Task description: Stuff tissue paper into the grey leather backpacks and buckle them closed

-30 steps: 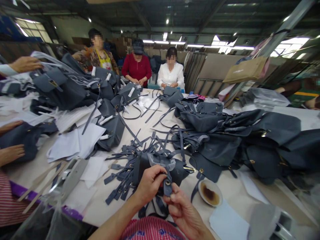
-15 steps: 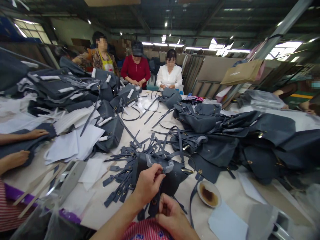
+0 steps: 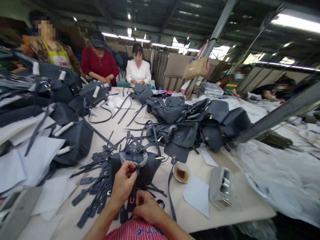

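Note:
A dark blue-grey handbag (image 3: 150, 169) rests on the table in front of me, its handle partly wrapped in clear plastic. My left hand (image 3: 125, 178) is closed in a pinch at the bag's front, on a narrow dark strap (image 3: 131, 202) with a gold-coloured metal fitting. Lower down, close to my striped apron, my right hand (image 3: 148, 206) has its fingers closed at the same strap's edge. Fingers hide part of the strap. To the left of the bag lies a fan of loose dark straps (image 3: 96, 196), several with metal fittings.
A small bowl of brown liquid (image 3: 182, 173) and a white sheet (image 3: 197, 195) lie to the right, beside a grey tape dispenser (image 3: 220, 186). Bag piles (image 3: 180, 113) stand beyond. Co-workers (image 3: 100, 65) work across the table. A slanted metal post (image 3: 277, 113) crosses the right.
My view has swung to the right, so the scene sits further left and more of the right side shows. Both hands keep nearly the same place at the bag and strap.

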{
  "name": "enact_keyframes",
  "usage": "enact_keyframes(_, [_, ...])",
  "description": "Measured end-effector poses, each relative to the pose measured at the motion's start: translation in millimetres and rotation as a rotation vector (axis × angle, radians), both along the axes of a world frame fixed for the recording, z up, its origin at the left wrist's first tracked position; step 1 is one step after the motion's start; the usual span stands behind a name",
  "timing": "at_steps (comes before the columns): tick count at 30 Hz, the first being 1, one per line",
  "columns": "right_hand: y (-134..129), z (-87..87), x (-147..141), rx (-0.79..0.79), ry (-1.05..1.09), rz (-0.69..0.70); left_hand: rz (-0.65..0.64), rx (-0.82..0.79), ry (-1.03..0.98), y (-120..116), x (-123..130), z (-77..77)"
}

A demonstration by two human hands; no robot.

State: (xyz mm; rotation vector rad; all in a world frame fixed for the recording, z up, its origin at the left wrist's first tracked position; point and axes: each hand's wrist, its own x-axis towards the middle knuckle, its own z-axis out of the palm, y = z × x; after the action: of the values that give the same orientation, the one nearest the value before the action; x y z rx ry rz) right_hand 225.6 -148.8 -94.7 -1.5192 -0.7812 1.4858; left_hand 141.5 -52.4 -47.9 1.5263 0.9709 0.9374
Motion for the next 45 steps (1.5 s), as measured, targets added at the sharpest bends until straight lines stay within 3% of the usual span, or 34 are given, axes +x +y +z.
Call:
enact_keyframes(3, [2.7, -2.5, -1.3, 0.027, -0.022, -0.036, -0.039, -0.215, -0.095, -9.3, -0.6, -6.1])
enact_keyframes(6, [3.5, -3.1, -4.6, 0.064, -0.078, -0.025, -0.102, -0.383, -0.028, -16.4, -4.9, -7.2])
enact_keyframes(9, [-2.5, -2.4, 10.6, 0.094, -0.233, -0.048, -0.074, -0.315, 0.013, -11.9, -10.4, 0.8])
enact_keyframes(13, [-24.1, -11.7, 76.6, 0.094, -0.651, -0.263, -0.110, -0.264, -0.017, -0.3, -14.9, 10.1])
enact_keyframes(18, [-51.5, -55.5, 155.8, -0.055, -1.127, -0.487, -0.185, -0.277, 0.068, -3.1, -11.7, 3.2])
enact_keyframes(23, [-48.6, -99.5, 179.1, -0.096, -1.341, -0.433, -0.172, -0.273, 0.145, -1.9, -10.1, -2.9])
enact_keyframes(26, [-49.8, -110.7, 188.0, -0.097, -1.403, -0.431, -0.138, -0.310, 0.127, 4.4, -11.0, -8.4])
enact_keyframes(30, [-80.2, -122.8, 202.7, -0.218, -1.457, -0.602, -0.104, -0.345, 0.128, 6.7, -10.6, -12.5])
enact_keyframes(34, [-121.1, -139.6, 209.5, -0.340, -1.464, -0.691, -0.084, -0.372, 0.132, 1.5, -8.1, -4.8])
enact_keyframes(37, [-130.9, -148.1, 210.1, -0.346, -1.433, -0.677, -0.072, -0.395, 0.125, -0.7, -5.9, 3.0])
enact_keyframes(41, [-122.8, -146.3, 213.5, -0.349, -1.345, -0.751, -0.062, -0.413, 0.110, -0.6, -7.3, 8.1])
enact_keyframes(45, [-126.5, -129.5, 216.5, -0.249, -1.218, -0.820, -0.108, -0.377, 0.060, -0.3, -13.6, 9.9])
